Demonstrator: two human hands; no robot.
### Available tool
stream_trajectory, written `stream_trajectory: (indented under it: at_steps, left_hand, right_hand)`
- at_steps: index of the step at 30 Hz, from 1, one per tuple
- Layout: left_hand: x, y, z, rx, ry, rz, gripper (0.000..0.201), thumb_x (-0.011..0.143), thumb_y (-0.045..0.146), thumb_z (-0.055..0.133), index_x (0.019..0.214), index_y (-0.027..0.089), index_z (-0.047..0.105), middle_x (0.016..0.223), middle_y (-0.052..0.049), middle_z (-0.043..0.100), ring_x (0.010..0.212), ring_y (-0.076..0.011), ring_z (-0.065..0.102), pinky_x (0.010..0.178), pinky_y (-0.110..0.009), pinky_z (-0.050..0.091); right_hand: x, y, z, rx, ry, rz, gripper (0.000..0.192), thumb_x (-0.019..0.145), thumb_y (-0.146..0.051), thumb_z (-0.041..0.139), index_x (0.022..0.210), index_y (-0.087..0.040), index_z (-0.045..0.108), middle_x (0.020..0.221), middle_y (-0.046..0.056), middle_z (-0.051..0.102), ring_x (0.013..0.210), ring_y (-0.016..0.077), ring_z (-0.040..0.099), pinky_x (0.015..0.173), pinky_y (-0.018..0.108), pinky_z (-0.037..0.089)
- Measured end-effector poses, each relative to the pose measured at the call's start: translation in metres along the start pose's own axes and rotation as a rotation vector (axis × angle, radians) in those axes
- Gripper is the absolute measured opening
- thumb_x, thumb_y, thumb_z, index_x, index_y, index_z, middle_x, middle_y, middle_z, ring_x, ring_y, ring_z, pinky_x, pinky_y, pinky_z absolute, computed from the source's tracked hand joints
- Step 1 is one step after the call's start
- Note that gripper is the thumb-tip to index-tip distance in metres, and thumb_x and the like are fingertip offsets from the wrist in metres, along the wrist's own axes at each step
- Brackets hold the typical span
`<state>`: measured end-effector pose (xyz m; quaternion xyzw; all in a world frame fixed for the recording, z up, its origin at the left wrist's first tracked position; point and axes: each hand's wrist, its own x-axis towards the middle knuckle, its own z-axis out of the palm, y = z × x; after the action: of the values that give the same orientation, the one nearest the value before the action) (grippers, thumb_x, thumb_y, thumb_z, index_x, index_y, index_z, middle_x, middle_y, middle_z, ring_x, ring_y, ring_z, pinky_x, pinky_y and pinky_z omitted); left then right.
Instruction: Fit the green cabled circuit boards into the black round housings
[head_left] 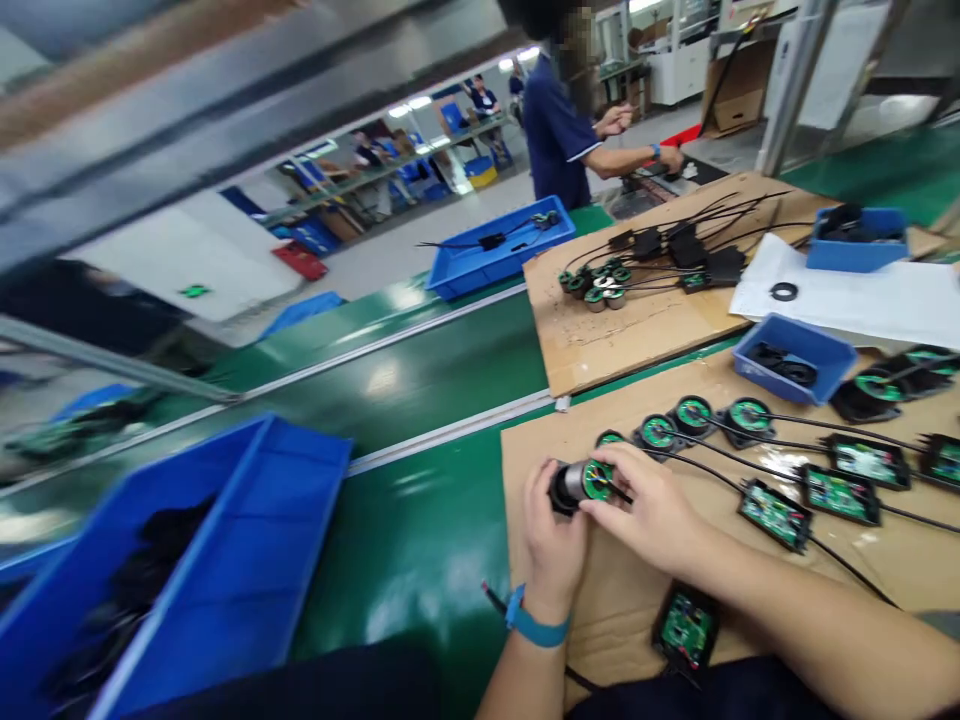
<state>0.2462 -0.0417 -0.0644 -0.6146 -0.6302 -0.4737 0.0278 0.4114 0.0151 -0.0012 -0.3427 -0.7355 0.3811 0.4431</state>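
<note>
In the middle of the head view, my left hand (551, 545) is closed round a round black housing (560, 490). A small silver motor (575, 481) with a green circuit board on its end sits partly in or against it; how deep I cannot tell. My right hand (651, 505) pinches the motor at its board end, where coloured wires and a black cable show. Just beyond lie several round black housings (694, 412) with green boards, cabled to open black boxes (776, 512) holding circuit boards. Another such box (686, 628) lies below my right forearm.
A brown cardboard sheet (540, 460) covers the green bench. Blue bins stand at left (300, 520) and right (795, 375), with a blue tray (499, 255) further back. More motors (604, 290) lie on another board. A co-worker (559, 130) stands beyond; a metal beam crosses overhead.
</note>
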Motion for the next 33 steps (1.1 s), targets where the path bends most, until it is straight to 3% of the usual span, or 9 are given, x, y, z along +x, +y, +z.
stream_trajectory:
  at_steps: [4,8,15,21,24,29,33]
  left_hand:
    - [-0.002,0.002,0.002,0.023,-0.03,0.042,0.049,0.095,0.019,0.065,0.141,0.018,0.052,0.141,-0.017,0.057,0.133,-0.0235,0.056,0.112,-0.041,0.051]
    - [-0.002,0.002,0.004,0.045,-0.042,0.053,0.047,0.096,0.015,0.061,0.142,0.018,0.051,0.143,-0.017,0.055,0.136,-0.0237,0.055,0.114,-0.043,0.051]
    - [-0.004,-0.001,0.009,0.004,-0.037,0.052,0.043,0.098,0.012,0.056,0.14,0.018,0.053,0.139,-0.016,0.058,0.133,-0.0214,0.057,0.113,-0.042,0.051]
    - [-0.004,-0.002,0.01,-0.111,-0.062,0.017,0.043,0.094,0.014,0.062,0.136,0.018,0.057,0.139,-0.015,0.06,0.132,-0.0225,0.058,0.113,-0.043,0.05]
    - [-0.002,0.002,0.009,-0.126,-0.056,0.017,0.042,0.094,0.016,0.064,0.135,0.018,0.058,0.138,-0.015,0.06,0.131,-0.0226,0.058,0.113,-0.042,0.049]
    - [-0.003,0.005,0.007,-0.207,-0.059,-0.077,0.045,0.091,0.024,0.071,0.134,0.02,0.059,0.138,-0.013,0.06,0.131,-0.0249,0.058,0.114,-0.046,0.048]
    - [-0.005,-0.003,0.009,-0.31,-0.103,-0.18,0.049,0.089,0.027,0.073,0.136,0.024,0.058,0.14,-0.012,0.059,0.132,-0.0263,0.057,0.115,-0.049,0.047]
  right_hand:
    - [-0.008,0.012,0.01,-0.151,0.011,-0.143,0.04,0.087,-0.017,0.073,0.124,-0.017,0.059,0.116,0.012,0.067,0.105,0.0241,0.067,0.091,0.038,0.06]
    - [-0.012,0.022,0.018,-0.209,0.041,-0.184,0.041,0.09,-0.022,0.072,0.127,-0.013,0.057,0.116,0.014,0.066,0.107,0.0268,0.066,0.092,0.04,0.061]
    - [-0.013,0.017,0.02,-0.225,-0.027,-0.082,0.04,0.087,-0.019,0.075,0.123,-0.014,0.059,0.118,0.014,0.063,0.107,0.0283,0.066,0.092,0.043,0.061]
    - [-0.008,0.012,0.019,-0.25,-0.16,0.051,0.046,0.082,-0.031,0.084,0.12,-0.013,0.065,0.111,0.012,0.061,0.099,0.0269,0.066,0.09,0.043,0.062]
    - [-0.008,0.01,0.019,-0.275,-0.168,0.076,0.048,0.082,-0.033,0.084,0.12,-0.011,0.065,0.114,0.014,0.06,0.099,0.0275,0.066,0.09,0.044,0.062]
    - [-0.008,0.001,0.014,-0.233,-0.194,0.015,0.05,0.083,-0.036,0.083,0.121,-0.009,0.064,0.115,0.015,0.059,0.098,0.0258,0.065,0.089,0.041,0.062]
    - [-0.006,0.0,0.011,-0.317,-0.244,-0.085,0.045,0.089,-0.034,0.077,0.123,-0.008,0.064,0.131,0.02,0.058,0.114,0.0317,0.063,0.097,0.046,0.06]
